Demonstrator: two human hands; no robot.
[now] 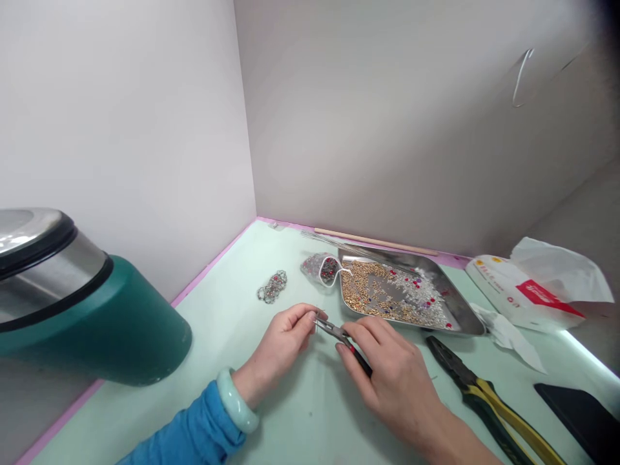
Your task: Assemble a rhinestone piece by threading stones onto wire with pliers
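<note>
Your left hand (290, 332) has thumb and forefinger pressed together, pinching what looks like a thin, silvery wire piece (316, 323); it is too small for you to make out its shape. That piece lies right at your left fingertips, in front of the near left corner of the shallow, silver metal tray (465, 316). The small, narrow-nosed pliers with dark handles and a touch of red (334, 330) meet it there, their long axis slanting from the tips at your left thumb back to your right hand (387, 368), whose fingers are wrapped around the handles, just in front of the tray. So your left hand is nearer the tips and your right the handles; whether the jaws bite the piece, you cannot tell. Farther out, a grey mesh pouch with a white cord (317, 268) sits just beside the tray's left end, a silvery looped cluster with red beads (272, 287) lies left of that, and large, yellow-and-green-handled pliers (465, 378) rest in front of the tray's right half.
</note>
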